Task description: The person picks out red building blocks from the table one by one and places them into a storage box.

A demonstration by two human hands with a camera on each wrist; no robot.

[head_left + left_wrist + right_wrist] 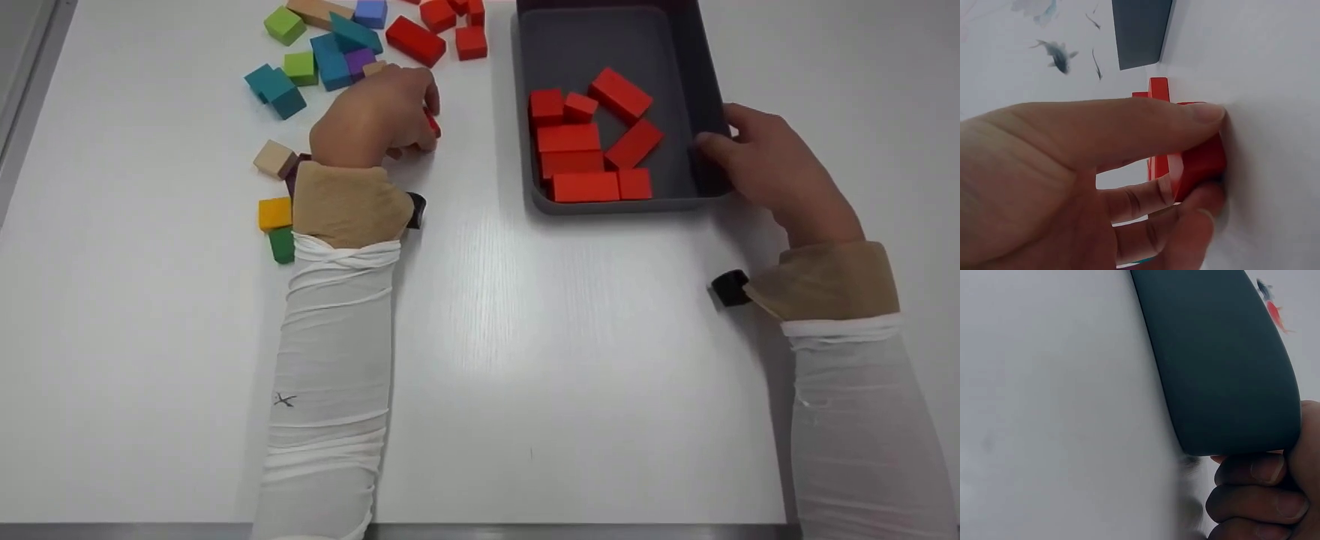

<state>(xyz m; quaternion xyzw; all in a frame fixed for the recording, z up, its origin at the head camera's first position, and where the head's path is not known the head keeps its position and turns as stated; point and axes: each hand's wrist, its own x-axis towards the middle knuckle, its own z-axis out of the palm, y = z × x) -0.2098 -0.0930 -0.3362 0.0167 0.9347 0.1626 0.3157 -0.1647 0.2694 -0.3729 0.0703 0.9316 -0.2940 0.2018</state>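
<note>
My left hand (pixel 375 116) is low over the white table at the edge of a scatter of coloured blocks. Between its thumb and fingers it pinches a red block (pixel 1202 166), mostly covered by the hand in the head view. On the right, my right hand (pixel 784 169) grips the side wall of a dark grey tray (pixel 626 205), thumb over the rim and fingers outside. In the right wrist view, curled fingers (pixel 1255 503) show at the tray's corner. Several red blocks (pixel 570 139) lie inside the tray, mostly toward its near left corner.
Beyond the left hand lie more red blocks (pixel 416 41), with teal blocks (pixel 283 94) and lime green blocks (pixel 285 26) to their left. A natural wood block (pixel 275 159), a yellow block (pixel 274 214) and a green block (pixel 282 245) sit beside the left wrist.
</note>
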